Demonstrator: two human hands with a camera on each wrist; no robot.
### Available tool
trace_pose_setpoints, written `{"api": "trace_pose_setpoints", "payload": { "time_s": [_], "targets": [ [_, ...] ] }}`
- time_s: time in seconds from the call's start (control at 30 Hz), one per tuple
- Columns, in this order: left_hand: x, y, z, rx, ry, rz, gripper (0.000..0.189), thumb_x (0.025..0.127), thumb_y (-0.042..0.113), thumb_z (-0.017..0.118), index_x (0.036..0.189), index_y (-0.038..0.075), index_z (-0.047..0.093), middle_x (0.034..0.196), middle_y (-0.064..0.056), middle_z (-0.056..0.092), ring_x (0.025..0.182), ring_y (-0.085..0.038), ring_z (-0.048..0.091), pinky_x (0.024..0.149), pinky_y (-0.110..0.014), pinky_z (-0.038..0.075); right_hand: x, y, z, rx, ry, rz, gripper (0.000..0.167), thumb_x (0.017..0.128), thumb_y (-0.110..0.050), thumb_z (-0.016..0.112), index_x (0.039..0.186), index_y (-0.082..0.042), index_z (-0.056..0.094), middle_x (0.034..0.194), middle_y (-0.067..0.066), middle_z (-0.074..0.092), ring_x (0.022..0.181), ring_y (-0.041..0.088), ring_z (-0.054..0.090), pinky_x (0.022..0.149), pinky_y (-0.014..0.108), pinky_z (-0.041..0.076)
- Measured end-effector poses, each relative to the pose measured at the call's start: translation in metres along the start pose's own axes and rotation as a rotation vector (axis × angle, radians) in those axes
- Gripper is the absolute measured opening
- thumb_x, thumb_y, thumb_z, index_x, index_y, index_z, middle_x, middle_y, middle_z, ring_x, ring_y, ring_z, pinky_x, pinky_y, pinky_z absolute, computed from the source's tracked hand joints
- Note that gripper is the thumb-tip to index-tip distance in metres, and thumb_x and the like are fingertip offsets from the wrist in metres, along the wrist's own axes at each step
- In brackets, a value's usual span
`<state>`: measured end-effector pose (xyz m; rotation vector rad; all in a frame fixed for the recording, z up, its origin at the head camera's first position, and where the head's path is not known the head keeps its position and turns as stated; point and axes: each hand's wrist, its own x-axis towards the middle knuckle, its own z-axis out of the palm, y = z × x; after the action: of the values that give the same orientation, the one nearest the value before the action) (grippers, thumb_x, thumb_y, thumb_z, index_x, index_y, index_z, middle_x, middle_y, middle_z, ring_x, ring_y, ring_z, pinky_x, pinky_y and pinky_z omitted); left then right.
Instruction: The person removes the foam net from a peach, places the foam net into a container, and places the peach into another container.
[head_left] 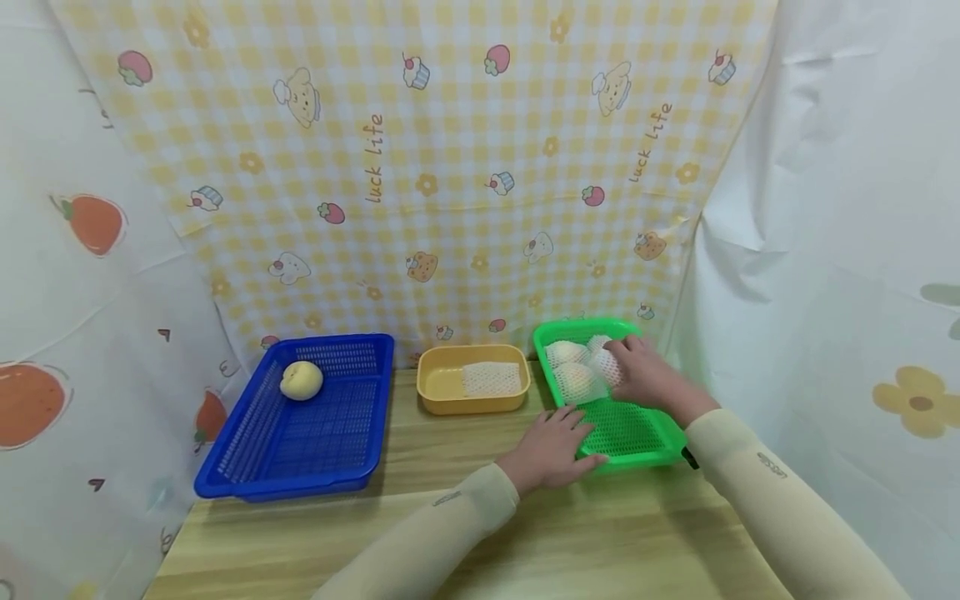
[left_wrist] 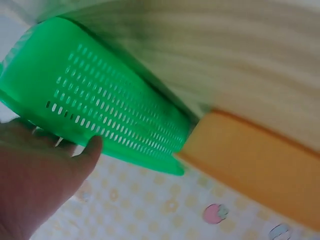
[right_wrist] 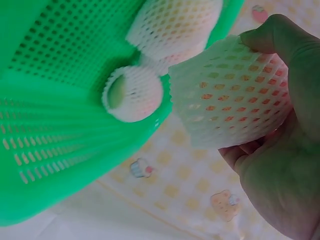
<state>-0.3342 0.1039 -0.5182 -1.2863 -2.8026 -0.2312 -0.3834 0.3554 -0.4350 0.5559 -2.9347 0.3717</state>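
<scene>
On the table (head_left: 600,542), we see the blue basket (head_left: 330,425), then the green basket (head_left: 637,460). The left hand (head_left: 553,450) rests on its rim with fingers spread; at this basket's far part, the right hand (head_left: 641,375) grips one net-wrapped fruit (right_wrist: 230,100), near other wrapped fruits (head_left: 575,382).

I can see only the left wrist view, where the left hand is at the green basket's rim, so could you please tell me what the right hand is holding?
Observer: The right hand grips a foam-netted fruit.
Operator: Thank you; does anything lie in the yellow-orange container beside the green basket?
Observer: Yes, a loose white foam net lies in it.
Operator: And what stands on the container's other side, please?
Observer: A blue basket, with one pale yellow fruit in it, bare of any net.
</scene>
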Motion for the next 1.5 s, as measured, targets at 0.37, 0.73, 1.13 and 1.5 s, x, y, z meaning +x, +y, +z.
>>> {"api": "trace_pose_setpoints", "payload": {
  "time_s": [0.37,0.73,1.13,1.5],
  "targets": [
    [-0.042,-0.038,-0.039,-0.342,0.320,-0.068,0.029,0.110,0.039,0.067,0.123,0.015,0.075,0.128,0.001,0.070,0.121,-0.018,0.065,0.104,-0.039,0.056,0.000,-0.041,-0.005,-0.001,0.080,-0.149,0.085,0.076,-0.010,0.091,0.149,0.007,0.051,0.138,0.030,0.058,0.127,0.048,0.054,0.101,0.062,0.052],
    [-0.108,-0.080,-0.066,-0.489,0.397,-0.247,0.019,0.107,0.026,0.075,0.120,0.012,0.076,0.126,-0.002,0.070,0.123,-0.025,0.068,0.105,-0.048,0.057,0.004,-0.089,0.002,0.113,0.036,-0.221,0.080,0.078,-0.006,0.087,0.146,0.004,0.047,0.139,0.023,0.056,0.126,0.039,0.052,0.103,0.058,0.052],
    [-0.146,-0.097,-0.089,-0.559,0.517,-0.366,0.011,0.109,0.024,0.074,0.117,0.016,0.075,0.125,-0.003,0.071,0.120,-0.025,0.067,0.101,-0.050,0.058,0.016,-0.136,0.020,0.095,-0.027,-0.356,0.079,0.079,-0.015,0.089,0.147,-0.004,0.051,0.140,0.013,0.055,0.126,0.030,0.050,0.100,0.049,0.053],
    [-0.159,-0.108,-0.089,-0.624,0.575,-0.396,0.015,0.108,0.022,0.075,0.120,0.013,0.076,0.122,-0.003,0.070,0.116,-0.025,0.067,0.090,-0.049,0.060,0.024,-0.173,0.037,0.060,-0.066,-0.465,0.080,0.083,-0.019,0.089,0.153,-0.006,0.053,0.144,0.008,0.055,0.128,0.026,0.051,0.102,0.044,0.054]
  ]
}}
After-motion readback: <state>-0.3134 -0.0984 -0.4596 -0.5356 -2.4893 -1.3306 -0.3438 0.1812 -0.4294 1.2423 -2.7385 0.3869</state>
